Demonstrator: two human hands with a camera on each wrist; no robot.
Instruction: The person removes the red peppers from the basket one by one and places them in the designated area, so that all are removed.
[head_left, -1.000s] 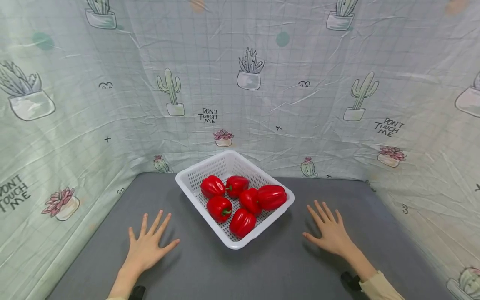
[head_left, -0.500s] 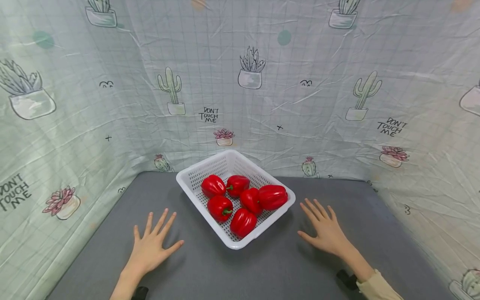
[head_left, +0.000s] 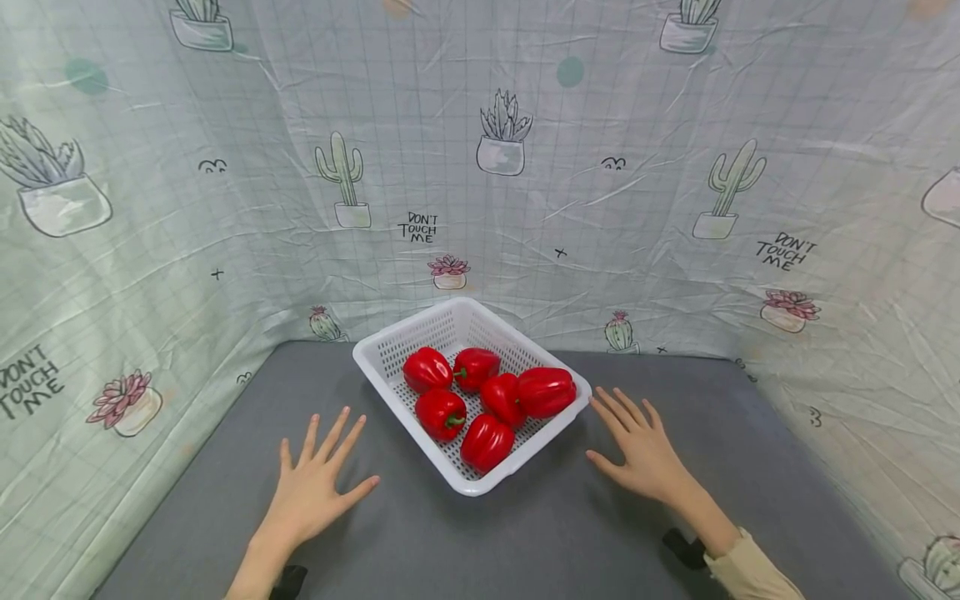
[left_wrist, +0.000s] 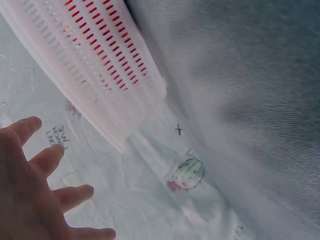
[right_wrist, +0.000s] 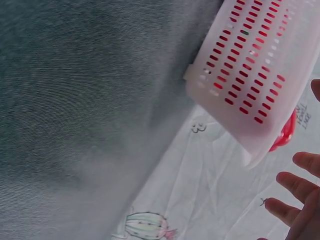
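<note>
A white perforated plastic basket (head_left: 405, 429) stands turned cornerwise on the table, with several red bell peppers (head_left: 487, 442) lying in it. To its left, my left hand (head_left: 311, 492) hovers with fingers spread and holds nothing. On the other side my right hand (head_left: 645, 454) is also spread and holds nothing; its fingertips come close to the basket's right corner, and the head view does not settle whether they touch. Through the slots of the basket wall (left_wrist: 100, 65) red shows in the left wrist view. In the right wrist view, a red pepper (right_wrist: 285, 135) peeks over the basket's rim.
A dark grey cloth covers the table (head_left: 495, 558). Behind and at both sides hangs a pale curtain (head_left: 555, 208) printed with potted cacti, close to the basket's back corner. Each wrist wears a black band (head_left: 686, 548).
Both hands have moved inward and slightly forward toward the basket, the left one rightward and the right one leftward. Basket and peppers have stayed in place.
</note>
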